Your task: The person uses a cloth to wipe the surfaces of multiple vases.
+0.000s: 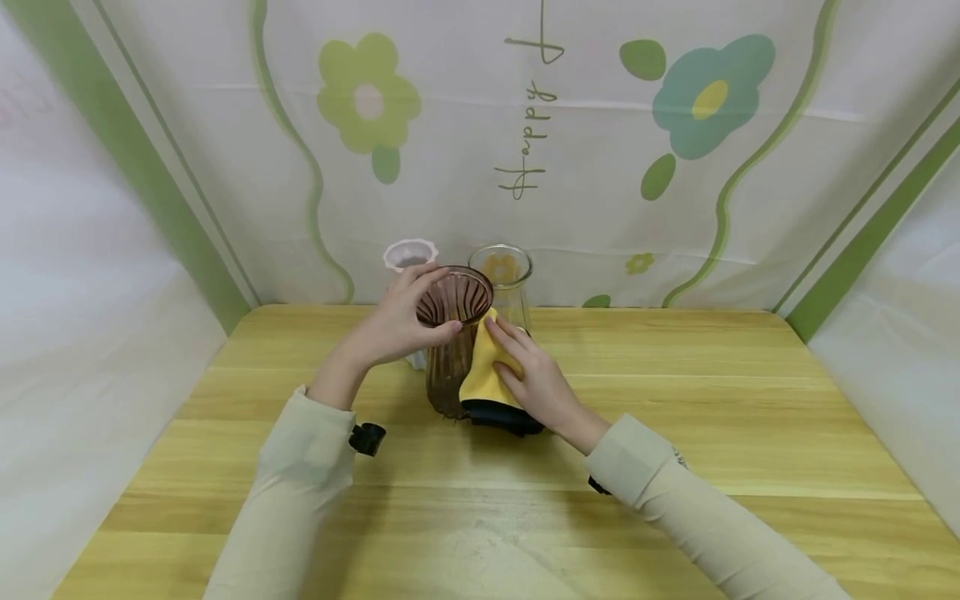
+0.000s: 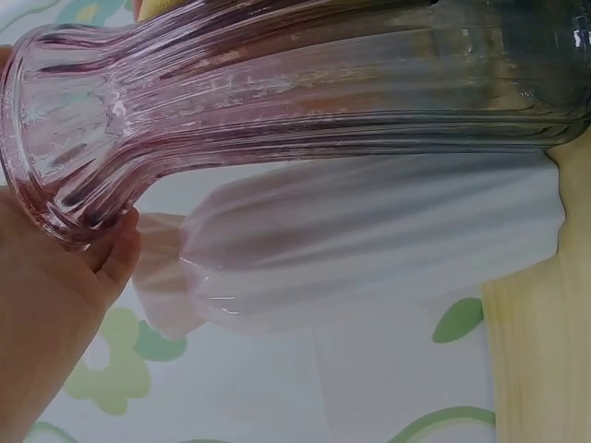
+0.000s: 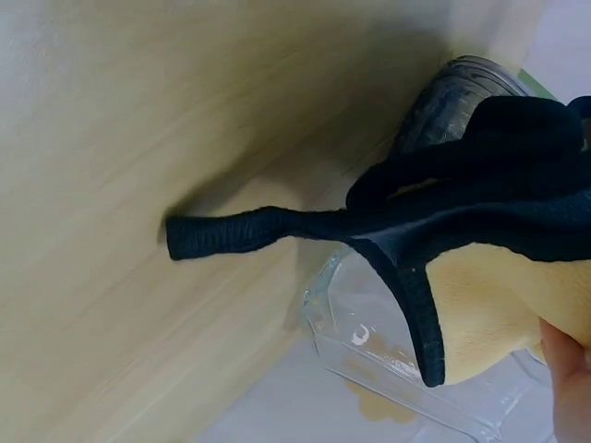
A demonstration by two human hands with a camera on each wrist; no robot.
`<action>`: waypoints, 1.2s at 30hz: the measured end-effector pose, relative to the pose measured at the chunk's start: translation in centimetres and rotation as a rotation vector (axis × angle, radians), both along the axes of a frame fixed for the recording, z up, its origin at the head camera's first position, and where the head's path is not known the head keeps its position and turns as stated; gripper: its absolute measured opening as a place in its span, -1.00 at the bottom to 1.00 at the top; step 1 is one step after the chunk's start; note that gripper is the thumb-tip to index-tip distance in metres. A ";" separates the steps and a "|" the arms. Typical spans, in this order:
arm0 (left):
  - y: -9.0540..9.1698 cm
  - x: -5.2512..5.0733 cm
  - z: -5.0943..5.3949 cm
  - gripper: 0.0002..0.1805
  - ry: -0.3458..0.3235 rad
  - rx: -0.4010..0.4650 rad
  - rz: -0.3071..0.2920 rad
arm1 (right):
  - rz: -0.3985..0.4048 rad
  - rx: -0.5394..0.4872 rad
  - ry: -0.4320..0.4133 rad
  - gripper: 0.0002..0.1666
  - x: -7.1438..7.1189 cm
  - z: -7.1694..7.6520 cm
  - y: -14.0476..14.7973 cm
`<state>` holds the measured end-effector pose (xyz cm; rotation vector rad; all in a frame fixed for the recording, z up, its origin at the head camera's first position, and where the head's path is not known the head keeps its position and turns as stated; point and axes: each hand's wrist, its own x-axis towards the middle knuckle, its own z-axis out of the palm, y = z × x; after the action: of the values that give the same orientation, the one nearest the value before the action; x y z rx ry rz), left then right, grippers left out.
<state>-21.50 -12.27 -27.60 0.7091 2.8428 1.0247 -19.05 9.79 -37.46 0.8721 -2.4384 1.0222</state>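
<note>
A ribbed purple-pink glass vase point(image 1: 448, 362) with a flared mouth stands upright on the table in the head view. My left hand point(image 1: 390, 325) grips its rim from the left, thumb on the near side and fingers on the far side. On the vase's right side, my right hand point(image 1: 543, 385) holds a yellow cloth point(image 1: 483, 377) with black trim point(image 3: 499, 198) close against the glass. The trim hangs near the vase's foot. Close up in the left wrist view, the vase point(image 2: 277, 92) looks transparent, pink at its mouth and greyer toward its base.
Behind to the left is a white vase point(image 2: 369, 240) with a pinkish scalloped rim. A clear glass vase point(image 1: 504, 250) stands behind to the right. The wooden table point(image 1: 712, 400) meets a white flower-printed backdrop point(image 1: 465, 108) at its far edge.
</note>
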 end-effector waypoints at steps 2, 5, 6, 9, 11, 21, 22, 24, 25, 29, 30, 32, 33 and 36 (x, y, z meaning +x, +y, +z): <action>-0.1 -0.1 0.1 -0.11 -0.008 -0.001 -0.007 | 0.004 -0.006 0.005 -0.27 0.0 -0.2 -0.1; -0.2 0.0 0.2 -0.09 -0.022 0.001 -0.022 | 0.008 0.000 -0.005 -0.26 0.1 -0.7 0.0; -0.2 0.0 0.3 -0.08 -0.029 0.001 -0.026 | 0.007 0.005 -0.011 -0.25 0.2 -0.9 0.1; -0.4 0.1 0.4 -0.06 -0.050 0.001 -0.034 | 0.004 0.024 -0.024 -0.26 0.2 -1.4 0.3; -0.4 0.1 0.5 -0.05 -0.056 -0.002 -0.035 | 0.003 0.042 -0.040 -0.27 0.3 -1.7 0.4; -0.4 0.0 0.3 -0.05 -0.045 0.004 -0.052 | -0.017 0.102 -0.098 -0.26 0.7 -2.8 1.0; -0.4 0.0 0.2 -0.05 -0.043 0.006 -0.052 | -0.019 0.108 -0.107 -0.26 0.7 -2.9 1.1; -0.4 0.1 0.2 -0.06 -0.036 0.011 -0.052 | -0.023 0.119 -0.121 -0.26 0.8 -3.0 1.1; -0.4 0.1 0.2 -0.06 -0.032 0.013 -0.053 | -0.023 0.123 -0.125 -0.25 0.7 -3.1 1.2; -0.5 0.3 0.2 -0.09 -0.005 0.026 -0.057 | -0.029 0.118 -0.128 -0.25 0.6 -3.2 1.4; -0.5 0.3 0.2 -0.10 0.003 0.031 -0.058 | -0.031 0.109 -0.126 -0.26 0.6 -3.1 1.5; -0.5 0.4 0.3 -0.13 0.024 0.061 -0.057 | -0.038 0.084 -0.116 -0.27 0.5 -2.9 1.7; -0.5 0.4 0.3 -0.16 0.046 0.080 -0.055 | -0.041 0.068 -0.113 -0.27 0.4 -2.8 1.8; -0.5 0.3 0.3 -0.29 0.152 0.166 -0.040 | -0.053 0.036 -0.092 -0.27 0.3 -2.2 2.4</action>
<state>-21.23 -12.81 -27.28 0.8899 2.8793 1.2649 -18.72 12.15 -39.68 0.7836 -2.5499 1.0233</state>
